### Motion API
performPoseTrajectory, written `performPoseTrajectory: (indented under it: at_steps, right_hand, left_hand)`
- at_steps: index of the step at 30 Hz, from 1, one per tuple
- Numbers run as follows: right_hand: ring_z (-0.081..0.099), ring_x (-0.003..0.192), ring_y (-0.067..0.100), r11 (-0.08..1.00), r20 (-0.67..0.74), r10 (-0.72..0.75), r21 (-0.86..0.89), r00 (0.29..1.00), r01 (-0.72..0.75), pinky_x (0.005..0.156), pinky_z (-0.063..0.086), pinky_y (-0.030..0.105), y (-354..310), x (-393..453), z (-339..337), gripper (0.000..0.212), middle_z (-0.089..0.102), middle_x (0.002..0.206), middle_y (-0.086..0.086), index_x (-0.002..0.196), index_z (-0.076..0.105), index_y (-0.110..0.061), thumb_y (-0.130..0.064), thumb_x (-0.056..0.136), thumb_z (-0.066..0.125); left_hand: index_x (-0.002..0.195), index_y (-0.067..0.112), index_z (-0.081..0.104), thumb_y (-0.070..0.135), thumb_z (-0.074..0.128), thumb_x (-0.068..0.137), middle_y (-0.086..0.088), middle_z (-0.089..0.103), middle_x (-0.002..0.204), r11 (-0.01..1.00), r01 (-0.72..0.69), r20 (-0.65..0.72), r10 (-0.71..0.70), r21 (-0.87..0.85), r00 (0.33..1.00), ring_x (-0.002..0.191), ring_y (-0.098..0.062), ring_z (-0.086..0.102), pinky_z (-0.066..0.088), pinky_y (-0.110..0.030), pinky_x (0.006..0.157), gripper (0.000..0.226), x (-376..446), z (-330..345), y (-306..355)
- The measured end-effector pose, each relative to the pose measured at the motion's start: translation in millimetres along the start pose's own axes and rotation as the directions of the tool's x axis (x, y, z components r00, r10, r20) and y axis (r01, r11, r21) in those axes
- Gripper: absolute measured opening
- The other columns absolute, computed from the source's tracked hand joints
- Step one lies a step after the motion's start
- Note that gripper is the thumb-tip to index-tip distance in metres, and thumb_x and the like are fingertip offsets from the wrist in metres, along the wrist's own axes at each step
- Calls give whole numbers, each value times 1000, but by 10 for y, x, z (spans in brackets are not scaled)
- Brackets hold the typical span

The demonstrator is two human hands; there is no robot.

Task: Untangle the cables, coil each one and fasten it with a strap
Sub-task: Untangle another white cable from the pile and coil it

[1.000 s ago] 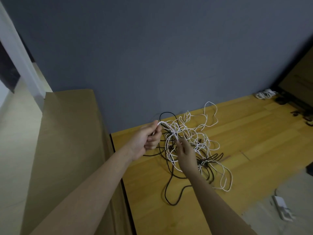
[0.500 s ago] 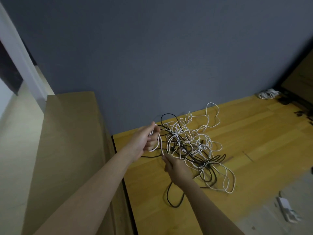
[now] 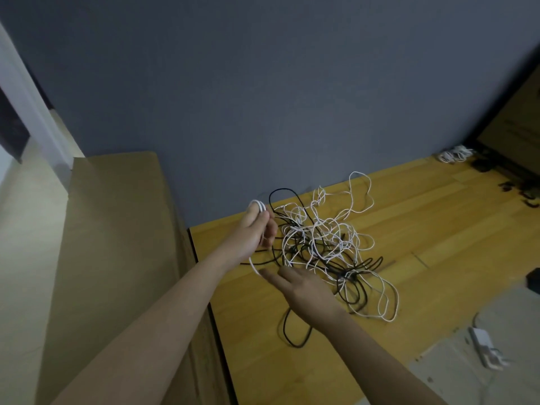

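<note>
Two surfaces fill most of the view: a grey-blue wall [image 3: 263,83] and a yellow wooden tabletop [image 3: 438,229] set against it, with a tan board [image 3: 117,244] leaning at the left. On the tabletop lies one tangle of cables [image 3: 324,244], white and black strands so interlaced that their number cannot be counted. The left hand [image 3: 254,229] grips a small coil of white cable [image 3: 258,206], fingers curled round it; a loop hangs from it down to the right hand [image 3: 301,287], whose fingers stretch out, whether pinching the strand is hard to make out. One white adapter [image 3: 485,346] lies lower right. A small white bundle [image 3: 454,154] sits far back, blurred.
</note>
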State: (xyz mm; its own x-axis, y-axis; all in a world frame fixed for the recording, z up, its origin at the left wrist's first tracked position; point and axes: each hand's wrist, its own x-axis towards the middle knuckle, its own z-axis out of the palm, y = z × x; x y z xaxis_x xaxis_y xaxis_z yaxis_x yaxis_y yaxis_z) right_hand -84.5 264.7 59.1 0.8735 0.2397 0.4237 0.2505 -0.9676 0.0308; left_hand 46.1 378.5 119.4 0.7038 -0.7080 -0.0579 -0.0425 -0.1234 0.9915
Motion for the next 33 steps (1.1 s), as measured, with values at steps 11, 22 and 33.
performPoseTrajectory:
  at_steps: [11, 22, 33]
  right_hand:
    - [53, 64, 11, 908, -245, 390, 263, 888, -326, 55, 41, 24, 220, 308, -410, 34, 56, 72, -10, 104, 53, -18, -47, 88, 58]
    - [53, 57, 12, 472, 203, 699, 589, 685, -656, 54, 40, 33, 476, 141, -73, 32, 59, 66, -4, 90, 60, -26, -43, 99, 34]
    - [50, 67, 15, 561, -66, 703, 663, 708, -495, 59, 41, 36, 402, 649, -543, 23, 57, 76, 4, 108, 56, -21, -31, 103, 36]
  left_hand:
    - [77, 25, 52, 24, 32, 104, 11, 41, 50, 993, 94, 254, -109, 69, 961, 42, -7, 31, 26, -18, 40, 34, -9, 18, -38]
    - [87, 13, 51, 45, 32, 101, 11, 30, 47, 992, 99, 219, -78, -84, 973, 39, -7, 19, 17, -19, 39, 40, -47, -132, 33]
    - [65, 19, 40, 51, 35, 92, 7, 27, 49, 962, 116, 239, -55, -247, 970, 40, -9, 17, 20, -17, 36, 42, -52, -49, 70]
